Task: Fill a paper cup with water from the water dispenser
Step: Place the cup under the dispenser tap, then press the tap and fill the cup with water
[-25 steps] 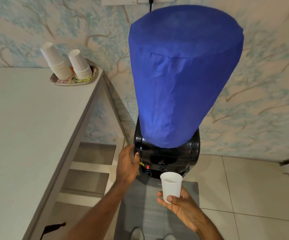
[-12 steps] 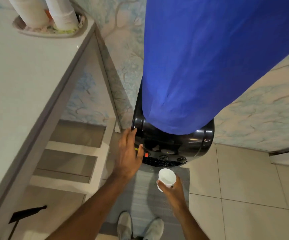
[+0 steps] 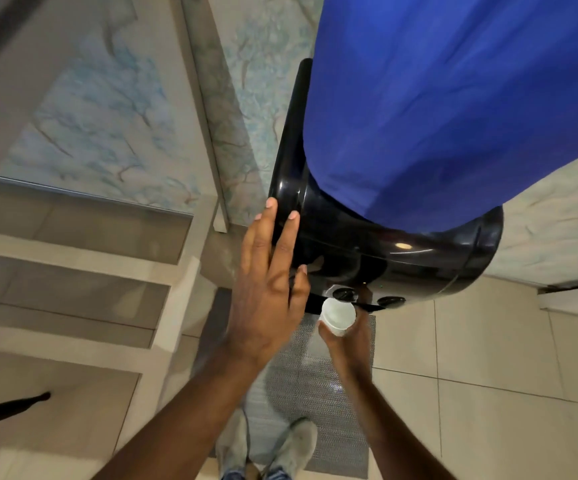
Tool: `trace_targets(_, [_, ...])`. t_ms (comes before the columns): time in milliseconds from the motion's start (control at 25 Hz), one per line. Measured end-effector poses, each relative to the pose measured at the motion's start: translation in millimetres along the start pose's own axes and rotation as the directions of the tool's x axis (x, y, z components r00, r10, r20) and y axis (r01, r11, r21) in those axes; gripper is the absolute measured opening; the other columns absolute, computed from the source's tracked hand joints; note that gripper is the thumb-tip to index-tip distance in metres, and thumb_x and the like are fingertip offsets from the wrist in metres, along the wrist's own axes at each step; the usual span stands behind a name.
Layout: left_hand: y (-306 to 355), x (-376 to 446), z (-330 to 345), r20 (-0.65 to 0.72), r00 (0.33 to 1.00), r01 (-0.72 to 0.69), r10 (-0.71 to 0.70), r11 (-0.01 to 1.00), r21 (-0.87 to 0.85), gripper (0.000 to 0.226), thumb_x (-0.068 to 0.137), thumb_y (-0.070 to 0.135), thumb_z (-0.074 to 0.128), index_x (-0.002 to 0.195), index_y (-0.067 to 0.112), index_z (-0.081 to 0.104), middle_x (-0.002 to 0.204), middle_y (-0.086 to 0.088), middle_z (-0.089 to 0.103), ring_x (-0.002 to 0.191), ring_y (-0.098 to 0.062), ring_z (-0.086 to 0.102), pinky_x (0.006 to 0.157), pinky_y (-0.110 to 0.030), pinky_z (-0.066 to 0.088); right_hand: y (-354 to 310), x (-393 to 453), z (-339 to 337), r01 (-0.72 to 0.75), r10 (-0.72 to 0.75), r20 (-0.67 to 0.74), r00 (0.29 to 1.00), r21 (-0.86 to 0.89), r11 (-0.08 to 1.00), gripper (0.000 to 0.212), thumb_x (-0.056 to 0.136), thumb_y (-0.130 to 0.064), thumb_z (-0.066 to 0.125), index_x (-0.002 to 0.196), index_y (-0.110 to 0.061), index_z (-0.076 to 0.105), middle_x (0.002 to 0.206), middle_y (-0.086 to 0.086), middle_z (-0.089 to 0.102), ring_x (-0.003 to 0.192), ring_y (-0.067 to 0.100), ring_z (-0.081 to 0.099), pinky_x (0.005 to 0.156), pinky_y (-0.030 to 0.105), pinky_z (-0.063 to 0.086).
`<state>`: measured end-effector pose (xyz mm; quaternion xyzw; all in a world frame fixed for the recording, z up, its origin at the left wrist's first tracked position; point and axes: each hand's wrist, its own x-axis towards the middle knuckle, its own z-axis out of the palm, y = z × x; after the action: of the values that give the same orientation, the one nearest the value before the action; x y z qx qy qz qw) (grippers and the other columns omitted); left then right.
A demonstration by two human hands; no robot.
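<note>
One small white paper cup (image 3: 337, 316) held in the right hand (image 3: 348, 336) grip under one black water dispenser (image 3: 377, 251), left hand (image 3: 267, 289) spread flat, fingers wide, against its side, no writing legible

Small white paper cup (image 3: 337, 316), upright, mouth open, lower centre of frame, just under taps of glossy black water dispenser (image 3: 384, 251) topped by blue-covered bottle.

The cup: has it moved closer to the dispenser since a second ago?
Yes. The cup, held in the right hand, was clear of the dispenser in front; now its rim sits right under the taps on the black front.
</note>
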<state>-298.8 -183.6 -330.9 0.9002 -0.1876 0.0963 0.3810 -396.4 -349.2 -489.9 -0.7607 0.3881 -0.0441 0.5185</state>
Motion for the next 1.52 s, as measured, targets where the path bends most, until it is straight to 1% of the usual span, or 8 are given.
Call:
trace_targets(200, [-9, -4, 8, -0.027, 1.0, 0.015, -0.016, 0.999, -0.031, 0.076, 0.094, 0.008, 0.056, 0.163, 0.023, 0.027, 0.174, 0.009, 0.0, 0.158, -0.026, 0.018, 0.11, -0.056, 0.049, 15, 27, 20, 0.057, -0.057, 0.021, 0.998, -0.03, 0.998, 0.077, 0.069, -0.013, 0.086, 0.134, -0.03, 0.047, 0.114, -0.005, 0.069, 0.094, 0.004, 0.068, 0.068, 0.008, 0.052])
trace_targets(360, [-12, -5, 11, -0.039, 0.999, 0.009, -0.01, 1.0, -0.025, 0.082, 0.091, 0.007, 0.058, 0.163, 0.028, 0.024, 0.173, 0.015, -0.006, 0.158, -0.024, 0.017, 0.115, -0.053, 0.045, 23, 46, 31, 0.05, -0.048, 0.023, 0.999, -0.084, 0.995, 0.066, 0.07, -0.011, 0.086, 0.129, -0.017, 0.058, 0.107, -0.001, 0.073, 0.086, -0.006, 0.067, 0.064, 0.004, 0.048])
trace_targets(600, [-12, -4, 13, -0.046, 0.999, -0.009, 0.006, 0.998, -0.063, 0.085, 0.09, 0.0, 0.062, 0.162, 0.024, 0.024, 0.174, 0.01, -0.002, 0.157, -0.03, 0.019, 0.105, -0.055, 0.053, 26, 56, 38, 0.079, -0.078, 0.009, 0.997, -0.152, 0.985, 0.05, 0.073, -0.002, 0.086, 0.119, -0.006, 0.066, 0.106, 0.008, 0.073, 0.09, 0.011, 0.067, 0.067, -0.003, 0.041])
trace_targets(800, [-13, -5, 13, -0.056, 0.998, -0.03, 0.027, 0.998, -0.051, 0.084, 0.09, -0.001, 0.065, 0.16, 0.02, 0.025, 0.174, 0.006, 0.002, 0.156, -0.033, 0.022, 0.098, -0.056, 0.057, 27, 56, 39, 0.068, -0.065, 0.028, 0.997, -0.131, 0.989, 0.047, 0.078, -0.003, 0.083, 0.121, -0.006, 0.064, 0.112, 0.01, 0.071, 0.096, 0.019, 0.068, 0.076, 0.011, 0.051])
trace_targets(1000, [-14, -6, 14, -0.056, 0.998, -0.027, 0.024, 0.998, -0.057, 0.081, 0.09, -0.001, 0.064, 0.159, 0.018, 0.027, 0.174, -0.002, 0.008, 0.156, -0.035, 0.022, 0.102, -0.056, 0.054, 30, 56, 38, 0.059, -0.058, 0.014, 0.998, -0.07, 0.996, 0.048, 0.074, -0.002, 0.084, 0.116, -0.012, 0.064, 0.105, 0.002, 0.07, 0.089, 0.016, 0.067, 0.067, 0.003, 0.046])
trace_targets(1240, [-15, -6, 11, -0.028, 0.999, -0.019, 0.017, 0.997, -0.079, 0.086, 0.089, -0.002, 0.063, 0.162, 0.022, 0.025, 0.174, 0.007, -0.001, 0.158, -0.028, 0.018, 0.098, -0.057, 0.056, 25, 22, 22, 0.005, -0.005, -0.027, 1.0, -0.018, 1.0, 0.083, 0.071, -0.009, 0.09, 0.14, -0.017, 0.044, 0.132, 0.004, 0.056, 0.118, 0.019, 0.056, 0.096, 0.024, 0.048])
trace_targets(1360, [-8, -6, 4, 0.014, 1.0, 0.022, -0.02, 0.996, -0.089, 0.083, 0.091, 0.002, 0.062, 0.163, 0.023, 0.025, 0.174, 0.007, 0.001, 0.157, -0.026, 0.017, 0.108, -0.051, 0.051, 12, -20, 7, -0.111, 0.118, -0.064, 0.991, 0.101, 0.989, 0.072, 0.08, -0.021, 0.088, 0.14, -0.018, 0.047, 0.137, 0.001, 0.051, 0.123, 0.019, 0.054, 0.086, 0.015, 0.045])
trace_targets(1520, [4, -7, -6, 0.026, 0.993, 0.117, -0.115, 0.983, -0.144, 0.075, 0.1, 0.018, 0.058, 0.164, 0.025, 0.019, 0.174, 0.01, 0.003, 0.159, -0.009, 0.007, 0.124, -0.03, 0.023, -23, -69, -13, -0.143, 0.171, -0.046, 0.984, 0.366, 0.92, 0.048, 0.086, -0.034, 0.082, 0.126, -0.027, 0.057, 0.131, -0.003, 0.058, 0.123, 0.009, 0.058, 0.077, 0.017, 0.056])
